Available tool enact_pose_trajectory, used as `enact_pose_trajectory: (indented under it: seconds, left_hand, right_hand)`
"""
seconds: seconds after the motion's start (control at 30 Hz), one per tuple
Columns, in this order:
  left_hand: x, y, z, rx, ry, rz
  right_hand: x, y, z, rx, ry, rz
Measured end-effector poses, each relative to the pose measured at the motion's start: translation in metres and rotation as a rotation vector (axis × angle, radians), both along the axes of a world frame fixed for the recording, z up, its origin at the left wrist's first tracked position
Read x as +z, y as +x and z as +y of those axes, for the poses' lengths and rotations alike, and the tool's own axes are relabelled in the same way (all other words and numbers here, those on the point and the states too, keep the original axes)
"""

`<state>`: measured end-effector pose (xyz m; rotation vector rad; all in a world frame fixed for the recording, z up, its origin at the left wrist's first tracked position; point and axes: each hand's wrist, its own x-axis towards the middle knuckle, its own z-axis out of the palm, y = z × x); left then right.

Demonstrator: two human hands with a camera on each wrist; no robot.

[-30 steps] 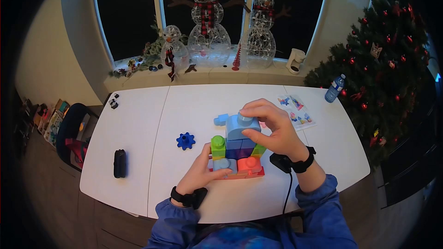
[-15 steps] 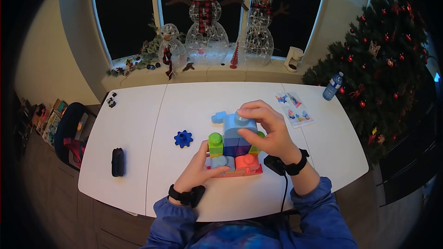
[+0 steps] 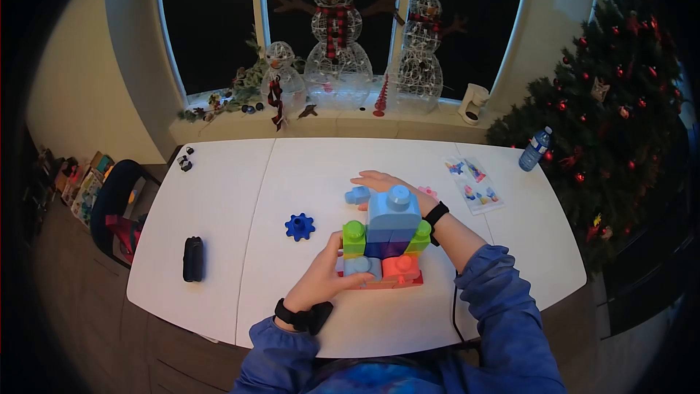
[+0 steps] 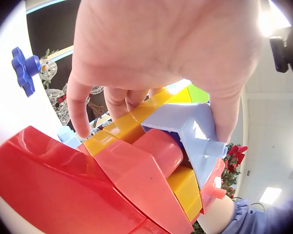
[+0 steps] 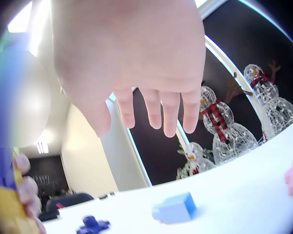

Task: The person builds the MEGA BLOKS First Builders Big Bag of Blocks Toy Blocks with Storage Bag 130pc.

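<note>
A tower of toy building blocks (image 3: 394,230) stands before the person, with a large light-blue block on top, green and purple ones lower, and red at the base. My left hand (image 3: 315,282) grips its left side, thumb over a pale-blue block (image 4: 185,129) and fingers behind the yellow blocks (image 4: 132,122). Behind the tower, my right hand (image 3: 390,180) reaches leftward, partly hidden by it. Its fingers hang loosely extended over a small loose light-blue block (image 5: 176,209) on the table, holding nothing. A pink piece (image 3: 428,192) lies near the right wrist.
A dark-blue gear (image 3: 300,227) sits left of the tower on the white table (image 3: 219,204). Farther left lies a black case (image 3: 192,259). A picture sheet (image 3: 475,188) and a water bottle (image 3: 536,149) are at the back right. Wire snowmen (image 3: 339,36) line the windowsill.
My right hand has let go of the top light-blue block and moved behind the tower toward the loose block. The left hand keeps its grip. The head view has shifted slightly.
</note>
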<state>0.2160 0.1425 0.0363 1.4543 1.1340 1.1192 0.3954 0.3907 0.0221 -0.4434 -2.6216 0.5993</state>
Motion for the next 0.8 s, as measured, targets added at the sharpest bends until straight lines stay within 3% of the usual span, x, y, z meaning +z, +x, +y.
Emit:
enact_pose_trajectory:
  seconds: [0.13, 0.23, 0.33, 0.53, 0.63, 0.73, 0.8]
  left_hand:
    - [0.002, 0.0, 0.0, -0.008, -0.003, -0.001]
    - [0.002, 0.0, 0.001, -0.014, 0.018, -0.014]
    - [-0.002, -0.001, 0.003, -0.011, 0.061, 0.022]
    - [-0.001, 0.0, 0.003, -0.003, 0.049, 0.033]
    - [0.001, 0.0, 0.002, -0.001, 0.031, 0.015]
    - [0.0, -0.001, 0.002, 0.0, 0.04, 0.026]
    - [0.004, -0.001, 0.001, 0.0, 0.02, 0.036]
  right_hand:
    - [-0.005, -0.008, 0.002, 0.1, -0.064, -0.064]
    - [-0.001, -0.011, -0.004, 0.003, 0.035, -0.136]
    - [0.006, -0.01, -0.012, -0.087, -0.032, -0.016]
    - [0.098, 0.006, -0.043, -0.294, -0.338, 0.364]
    - [0.142, 0.025, -0.067, -0.175, -0.509, 0.641]
    - [0.169, 0.034, -0.1, -0.036, -0.5, 0.852]
    - [0.17, 0.04, -0.115, 0.017, -0.419, 0.82]
